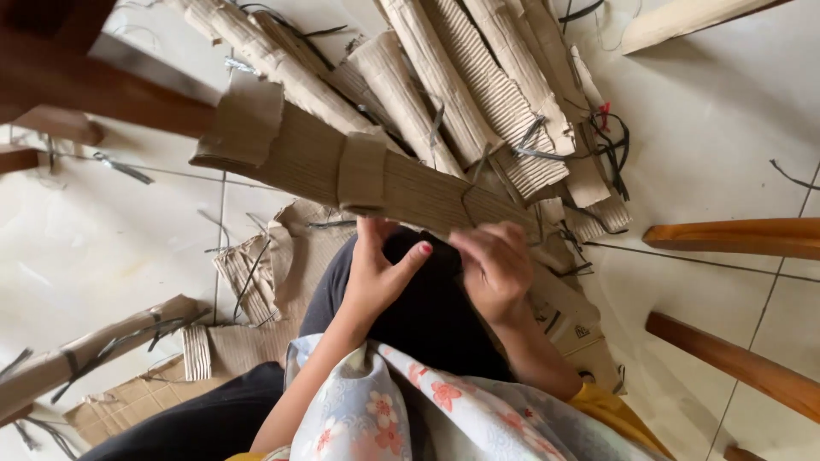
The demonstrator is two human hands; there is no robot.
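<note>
Head view, looking down over lap to tiled floor (102, 248). Long roll of corrugated cardboard (342, 162) lying across the knees, slanting from upper left to lower right, wrapped mid-length by a short cardboard band (362, 173). Left hand (376, 273) at the near edge of the roll, just below the band; thumb with red-painted nail stretched toward the right hand, other fingers (367, 235) curled up against the cardboard edge, touching it. Right hand (495, 265) at the same edge further right, fingers bent together and pinched on the roll's lower edge; what exactly sits between the fingertips cannot be told. Hands near each other, not touching, dark trouser fabric (427, 307) visible between them. Floral cloth (410, 410) over the lap at bottom of view. Beyond the held roll, a heap of finished cardboard rolls (478, 85) lying side by side on the floor, several tied with dark cord (611, 145). Flat cardboard scraps (265, 265) and loose strips on the floor to the left of the knees; another tied roll (94, 346) at lower left. Wooden chair legs (735, 239) at right, dark wooden furniture (77, 77) at upper left.
</note>
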